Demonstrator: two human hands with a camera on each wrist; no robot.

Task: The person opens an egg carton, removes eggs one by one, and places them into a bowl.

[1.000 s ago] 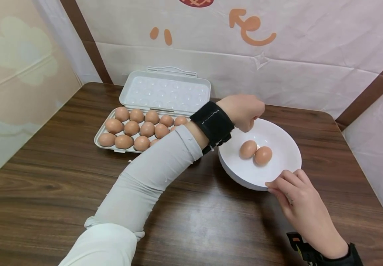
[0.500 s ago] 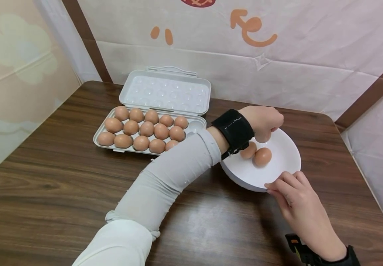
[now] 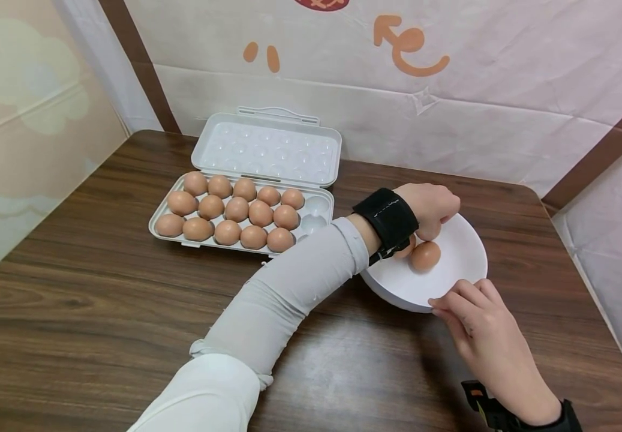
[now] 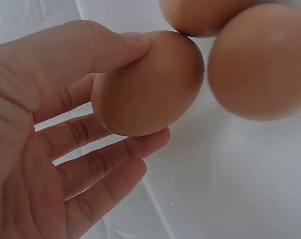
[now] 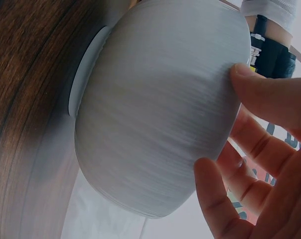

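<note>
My left hand (image 3: 430,223) reaches into the white bowl (image 3: 464,264) and holds a brown egg (image 4: 145,84) between thumb (image 4: 108,47) and fingers. The held egg sits low, right against two brown eggs (image 4: 262,59) lying in the bowl. From the head view one of these eggs (image 3: 425,255) shows fully and the other is half hidden behind my wristband. My right hand (image 3: 464,303) rests on the bowl's near rim, with straight fingers (image 5: 218,199) and thumb (image 5: 270,94) against the outer wall (image 5: 155,109).
An open white egg tray (image 3: 167,237) with several brown eggs stands on the brown wooden table (image 3: 100,312) to the left, its lid (image 3: 267,147) folded back. Its right-hand cells (image 3: 315,213) hold nothing. A papered wall closes the back and sides.
My left hand has moved right and down from above the bowl's far rim into the bowl, carrying the egg. My forearm no longer covers the tray's right end. The right hand stays put.
</note>
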